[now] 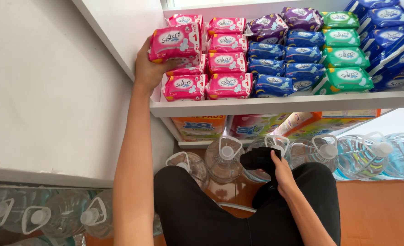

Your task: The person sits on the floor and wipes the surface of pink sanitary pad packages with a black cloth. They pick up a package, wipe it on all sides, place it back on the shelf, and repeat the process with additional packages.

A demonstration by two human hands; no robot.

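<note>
Black-trousered knees (197, 209) fill the bottom centre, person crouched or seated facing a white shelf unit. Right hand (282, 172) sits just above the right knee, fingers closed around a black cloth (258, 160), bunched up, hanging partly over the knee. Left arm stretches up along the left side of frame; left hand (148, 68) wraps the left end of a pink pack (174, 43), thumb under its lower edge, fingers hidden behind it. That pack is the top one of the leftmost pink stack, at the far left end of the upper shelf board (266, 105), close against the white side panel (120, 27). More pink packs (227, 59) just beside it to the right, then purple and blue packs (275, 59), then green packs (345, 59), then dark blue ones (389, 32) at far right. Lower shelf holds orange and red packages (199, 126), partly hidden. Large clear water jugs (225, 157) with white caps stand on the orange floor (380, 209) in a row past the knees; more jugs (42, 214) at lower left.
</note>
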